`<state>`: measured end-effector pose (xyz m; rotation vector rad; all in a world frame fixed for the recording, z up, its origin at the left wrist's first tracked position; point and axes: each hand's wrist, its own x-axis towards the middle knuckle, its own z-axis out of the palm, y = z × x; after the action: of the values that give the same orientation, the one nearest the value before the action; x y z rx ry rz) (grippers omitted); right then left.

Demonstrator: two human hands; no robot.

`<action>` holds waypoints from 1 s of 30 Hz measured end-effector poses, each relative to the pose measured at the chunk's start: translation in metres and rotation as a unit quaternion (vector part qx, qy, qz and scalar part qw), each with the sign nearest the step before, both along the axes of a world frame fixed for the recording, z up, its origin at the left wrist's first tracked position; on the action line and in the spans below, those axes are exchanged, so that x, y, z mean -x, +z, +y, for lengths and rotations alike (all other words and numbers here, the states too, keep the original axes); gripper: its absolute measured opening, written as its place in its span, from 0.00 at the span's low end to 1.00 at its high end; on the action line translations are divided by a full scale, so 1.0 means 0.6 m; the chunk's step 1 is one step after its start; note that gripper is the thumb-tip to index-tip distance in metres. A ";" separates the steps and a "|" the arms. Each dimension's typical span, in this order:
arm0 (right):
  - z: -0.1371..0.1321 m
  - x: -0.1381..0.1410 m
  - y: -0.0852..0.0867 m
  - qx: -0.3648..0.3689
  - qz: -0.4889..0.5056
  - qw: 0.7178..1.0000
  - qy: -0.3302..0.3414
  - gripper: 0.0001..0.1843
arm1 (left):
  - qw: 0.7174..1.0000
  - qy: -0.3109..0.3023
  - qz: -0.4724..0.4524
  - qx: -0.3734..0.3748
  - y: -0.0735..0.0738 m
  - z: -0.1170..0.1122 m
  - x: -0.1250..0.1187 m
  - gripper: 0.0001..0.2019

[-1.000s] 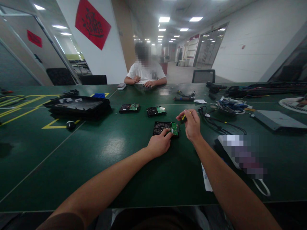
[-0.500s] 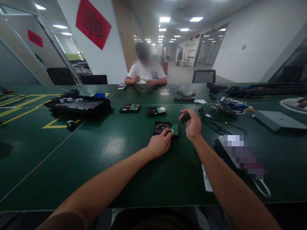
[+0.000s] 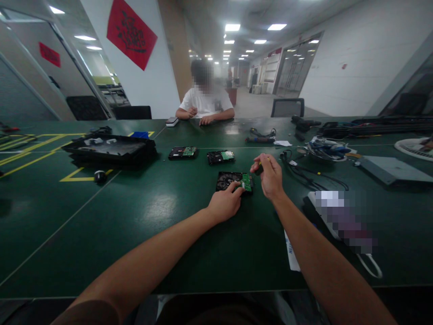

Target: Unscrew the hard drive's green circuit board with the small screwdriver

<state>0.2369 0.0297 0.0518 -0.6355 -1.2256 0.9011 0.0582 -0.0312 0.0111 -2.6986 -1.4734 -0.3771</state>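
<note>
A black hard drive (image 3: pixel 227 179) with a small green circuit board (image 3: pixel 246 182) at its right end lies on the green table (image 3: pixel 152 212) in front of me. My left hand (image 3: pixel 225 203) rests on the drive's near edge, fingers curled against it and the board. My right hand (image 3: pixel 269 177) hovers just right of the board, closed round the dark, yellow-marked handle of a small screwdriver (image 3: pixel 259 169) held upright over the board.
Two more hard drives (image 3: pixel 183 152) (image 3: pixel 220 156) lie farther back. A black tray (image 3: pixel 110 149) sits at the left, a tangle of cables (image 3: pixel 311 174) and a grey flat case (image 3: pixel 389 168) at the right. Another person (image 3: pixel 205 101) sits at the far side.
My right hand tipped the screwdriver sideways and lifted slightly, then brought it back upright over the board. My left hand stayed on the drive.
</note>
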 end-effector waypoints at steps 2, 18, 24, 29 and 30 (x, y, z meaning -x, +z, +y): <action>0.000 0.000 -0.001 -0.003 0.006 1.000 -0.002 0.18 | 1.000 0.002 0.003 0.002 -0.001 0.001 0.000 0.22; 0.002 -0.003 0.000 0.013 0.028 0.999 0.008 0.16 | 1.000 -0.001 0.004 -0.003 -0.002 0.000 0.000 0.22; 0.000 0.000 0.004 0.018 0.025 0.999 0.020 0.22 | 1.000 -0.001 -0.001 -0.004 -0.002 -0.001 0.000 0.22; 0.007 -0.003 -0.007 0.027 0.015 1.000 -0.004 0.22 | 1.000 0.000 0.002 0.000 0.000 -0.001 0.000 0.22; 0.008 -0.004 -0.009 0.027 0.010 0.999 -0.016 0.19 | 1.000 0.000 0.002 0.001 0.000 0.000 0.000 0.22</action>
<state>0.2393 0.0348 0.0467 -0.6860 -1.1728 0.9151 0.0582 -0.0315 0.0112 -2.6989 -1.4732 -0.3695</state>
